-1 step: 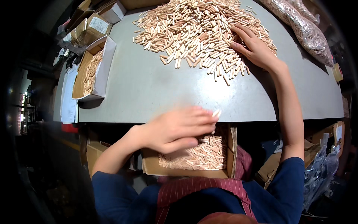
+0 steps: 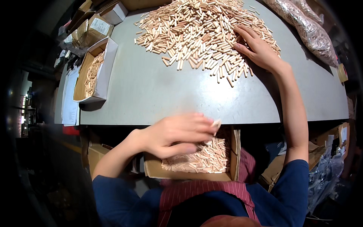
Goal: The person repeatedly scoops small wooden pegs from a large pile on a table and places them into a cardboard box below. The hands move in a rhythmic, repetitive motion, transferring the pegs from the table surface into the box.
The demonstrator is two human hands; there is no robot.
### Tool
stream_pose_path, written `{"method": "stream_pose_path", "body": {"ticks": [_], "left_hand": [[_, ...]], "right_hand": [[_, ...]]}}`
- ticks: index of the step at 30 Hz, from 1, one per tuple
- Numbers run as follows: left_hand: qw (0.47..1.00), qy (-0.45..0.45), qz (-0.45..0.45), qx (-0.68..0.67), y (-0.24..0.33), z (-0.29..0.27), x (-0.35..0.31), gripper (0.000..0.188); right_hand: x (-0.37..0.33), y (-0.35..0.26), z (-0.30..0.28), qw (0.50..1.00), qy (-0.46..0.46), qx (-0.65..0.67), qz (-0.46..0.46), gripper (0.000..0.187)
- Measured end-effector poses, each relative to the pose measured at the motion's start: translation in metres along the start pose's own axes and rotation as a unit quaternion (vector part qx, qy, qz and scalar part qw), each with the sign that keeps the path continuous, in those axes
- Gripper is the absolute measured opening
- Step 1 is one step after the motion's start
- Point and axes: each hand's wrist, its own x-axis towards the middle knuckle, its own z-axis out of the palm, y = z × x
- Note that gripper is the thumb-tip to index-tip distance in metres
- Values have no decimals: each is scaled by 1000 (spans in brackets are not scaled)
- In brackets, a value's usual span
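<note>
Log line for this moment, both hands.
left hand: motion-blurred, over carton of dowels | right hand: touching dowel pile | table: white box at left holds dowels

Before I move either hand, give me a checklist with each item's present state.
1. Right hand at the peg pile: ok, at its right side.
2. Left hand above the lower cardboard box: ok, partly covering it in view.
3. Left grip secure: cannot tell; blurred, something pale at the fingertips.
4. White-sided box clear of both hands: ok, off to the left.
5. Pile edge tidy: not ok, pegs straggle along its near side.
</note>
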Motion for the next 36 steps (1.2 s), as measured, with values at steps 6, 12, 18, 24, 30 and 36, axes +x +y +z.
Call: {"method": "stream_pose_path", "body": {"ticks": [6,12,18,24,30,36], "left_hand": [[938,247,-190,-154,-9,-12,-12,33],[844,245,-183,441,-86,-41,43,64],[832,183,-242,464,-111,-60,86,74],[874,141,-191,424,-81,-42,71,69],[885,124,-194,404,-38,-9,42,73],[876,97,-239,407,-11,9,9,74]], "right_hand": [[2,3,4,1000,-15,-28,-3,66],[2,8,20,997,59,-47,-9,76],[4,6,18,998,37,-54,-8,77],[3,5,14,998,27,-55,-2,76],[4,3,13,998,32,-57,-10,76],[4,10,17,997,35,-68,-13,76]]}}
